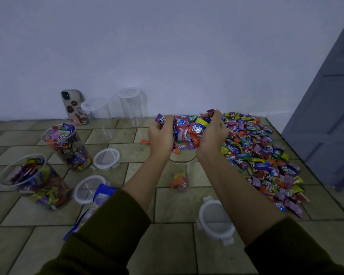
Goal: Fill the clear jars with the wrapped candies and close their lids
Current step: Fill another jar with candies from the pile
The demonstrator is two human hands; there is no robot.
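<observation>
Dark olive-green ribbed-knit sleeves (107,225), thick cuffs, forearms bare down to left hand (160,135) and right hand (213,133).

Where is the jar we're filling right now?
Head view, centre: the nearly empty jar stands on the floor directly under the candies cupped by the left hand and right hand, just left of the candy pile.
</observation>
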